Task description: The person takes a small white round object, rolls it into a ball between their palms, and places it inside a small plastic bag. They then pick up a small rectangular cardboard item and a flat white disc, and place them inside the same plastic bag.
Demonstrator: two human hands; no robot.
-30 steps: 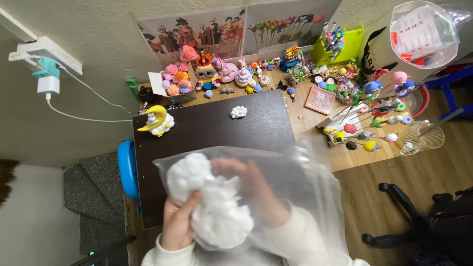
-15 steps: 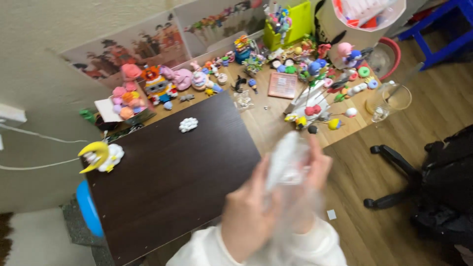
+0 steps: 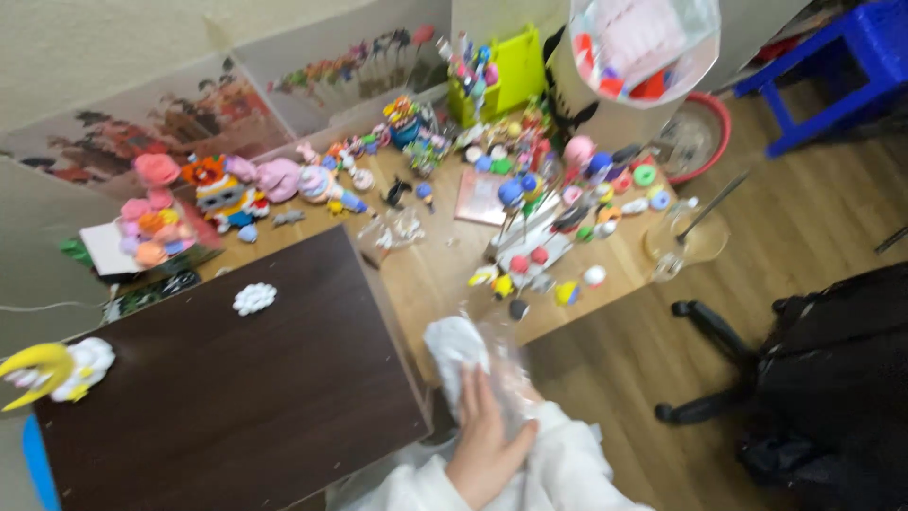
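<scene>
Fingers (image 3: 484, 402) flat on clay bag (image 3: 473, 364)

Matt dark wood-look tabletop (image 3: 236, 407), crinkly clear plastic bag (image 3: 506, 364), seemingly soft white clay lump (image 3: 454, 345).

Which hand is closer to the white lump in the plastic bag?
Left. The left hand lies flat against the bagged white lump, just below it; the right hand is out of view.
</scene>
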